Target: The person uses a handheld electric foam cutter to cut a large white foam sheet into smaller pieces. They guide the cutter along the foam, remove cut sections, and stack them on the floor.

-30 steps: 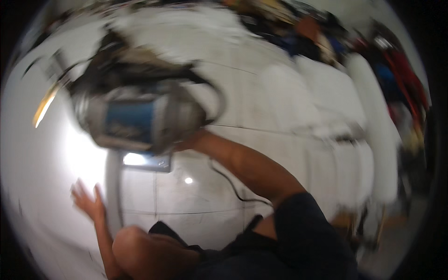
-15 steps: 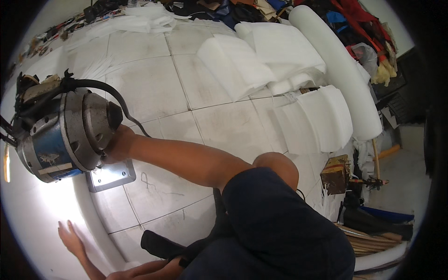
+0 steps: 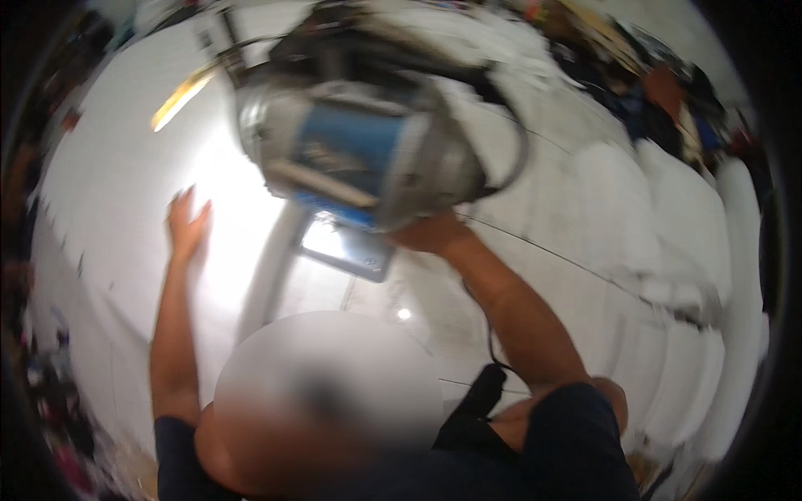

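Note:
My left hand lies with fingers spread on a broad stack of white sheet material. My right hand grips an upright cloth cutting machine with a grey and blue motor housing; its fingers are mostly hidden behind the housing. The cutter's flat metal base plate is at the stack's right edge. The blade cannot be made out. Bright light falls on the sheets beside the cutter, and a yellow-lit strip shows at its far left.
The cutter's black cord loops to the right. Folded white sheets and a long white roll lie on the tiled floor at the right. Mixed dark scraps are heaped at the far right. A bent knee is near my right arm.
The view has swung left, so the cutter and both hands appear farther right and the left arm shows more fully. My right hand still holds the cutter; my left stays on the sheets.

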The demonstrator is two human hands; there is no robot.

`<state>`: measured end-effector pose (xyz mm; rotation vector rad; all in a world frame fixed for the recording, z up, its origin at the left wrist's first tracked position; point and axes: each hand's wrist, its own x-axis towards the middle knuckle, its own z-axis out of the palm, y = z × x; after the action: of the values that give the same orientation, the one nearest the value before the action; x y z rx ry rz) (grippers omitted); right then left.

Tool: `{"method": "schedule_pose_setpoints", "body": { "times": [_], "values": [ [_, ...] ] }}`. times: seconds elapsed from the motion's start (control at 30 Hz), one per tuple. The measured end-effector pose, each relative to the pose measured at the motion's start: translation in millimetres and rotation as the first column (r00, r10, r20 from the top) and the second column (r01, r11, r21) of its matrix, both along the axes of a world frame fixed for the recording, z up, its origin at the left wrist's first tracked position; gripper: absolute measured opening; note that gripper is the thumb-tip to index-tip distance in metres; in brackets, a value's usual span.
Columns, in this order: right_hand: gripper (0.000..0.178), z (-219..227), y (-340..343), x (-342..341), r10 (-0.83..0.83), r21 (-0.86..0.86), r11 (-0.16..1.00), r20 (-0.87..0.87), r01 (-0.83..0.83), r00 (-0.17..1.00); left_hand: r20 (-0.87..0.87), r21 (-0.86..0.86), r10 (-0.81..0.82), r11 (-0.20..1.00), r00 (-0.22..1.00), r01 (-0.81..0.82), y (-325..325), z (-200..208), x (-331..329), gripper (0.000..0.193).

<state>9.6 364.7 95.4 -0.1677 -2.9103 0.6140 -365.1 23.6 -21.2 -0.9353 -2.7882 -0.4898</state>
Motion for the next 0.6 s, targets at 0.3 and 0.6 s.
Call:
{"method": "schedule_pose_setpoints", "body": {
  "times": [0.3,0.6],
  "values": [
    [0.025,-2,19,2,0.136,0.173,0.98,-0.225,-0.097,0.965,0.115,-0.1,0.18,0.981,0.977,-0.169,60,28,74,0.088],
    [0.03,31,-9,-25,0.173,0.09,0.983,-0.169,-0.159,0.97,0.069,-0.013,0.164,0.986,0.984,-0.164,62,13,70,0.089]
  ]
}}
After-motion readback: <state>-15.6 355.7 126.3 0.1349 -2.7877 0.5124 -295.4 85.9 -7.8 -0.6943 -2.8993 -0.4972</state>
